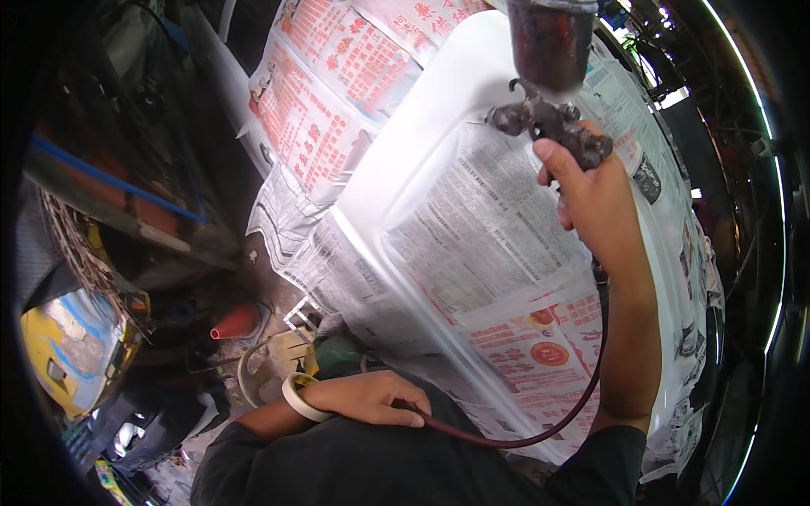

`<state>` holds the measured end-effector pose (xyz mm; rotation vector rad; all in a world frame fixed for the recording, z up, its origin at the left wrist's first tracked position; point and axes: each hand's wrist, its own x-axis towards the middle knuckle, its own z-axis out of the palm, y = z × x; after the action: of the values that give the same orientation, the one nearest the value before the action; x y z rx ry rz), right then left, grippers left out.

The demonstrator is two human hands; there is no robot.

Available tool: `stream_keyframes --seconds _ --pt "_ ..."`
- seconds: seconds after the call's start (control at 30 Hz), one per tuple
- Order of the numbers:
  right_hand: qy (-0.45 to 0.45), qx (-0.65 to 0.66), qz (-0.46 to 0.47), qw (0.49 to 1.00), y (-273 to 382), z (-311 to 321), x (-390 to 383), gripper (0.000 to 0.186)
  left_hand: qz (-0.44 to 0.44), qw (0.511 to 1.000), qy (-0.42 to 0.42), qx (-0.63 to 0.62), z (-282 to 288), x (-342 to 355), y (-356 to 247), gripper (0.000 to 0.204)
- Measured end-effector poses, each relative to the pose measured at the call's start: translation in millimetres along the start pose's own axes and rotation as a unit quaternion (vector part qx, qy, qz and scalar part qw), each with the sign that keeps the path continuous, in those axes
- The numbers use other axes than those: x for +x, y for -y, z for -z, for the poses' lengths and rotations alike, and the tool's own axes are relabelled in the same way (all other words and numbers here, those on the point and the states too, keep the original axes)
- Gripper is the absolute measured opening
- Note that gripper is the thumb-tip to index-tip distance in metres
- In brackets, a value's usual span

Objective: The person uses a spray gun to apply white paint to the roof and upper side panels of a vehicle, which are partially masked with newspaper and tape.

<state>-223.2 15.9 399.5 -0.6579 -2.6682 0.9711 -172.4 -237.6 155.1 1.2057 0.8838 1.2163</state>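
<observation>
My right hand grips a paint spray gun, raised over a white painted panel. A dark cup sits on top of the gun, and its nozzle points left. From the gun's handle a dark red air hose curves down and back to my left hand, which is closed around it in front of my body. A roll of masking tape hangs around my left wrist. Printed newspaper sheets cover the areas inside and around the white frame. The gun's trigger is partly hidden by my fingers.
An orange traffic cone stands on the floor at the left. Beyond it lies a yellow and blue part. A blue strip runs along dark items at the upper left. Newspaper also covers the far surface.
</observation>
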Motion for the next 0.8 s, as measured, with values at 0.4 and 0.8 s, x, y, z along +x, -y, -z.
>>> stream_keyframes --seconds 0.4,0.8 --pt "-0.124 -0.111 0.023 0.986 17.4 39.1 35.6 0.049 0.005 0.999 -0.025 -0.020 2.5 -1.6 2.6 0.034" --pt "0.011 -0.138 0.063 0.988 30.1 2.8 46.5 0.052 0.006 0.999 -0.040 -0.030 3.1 -8.8 4.2 0.034"
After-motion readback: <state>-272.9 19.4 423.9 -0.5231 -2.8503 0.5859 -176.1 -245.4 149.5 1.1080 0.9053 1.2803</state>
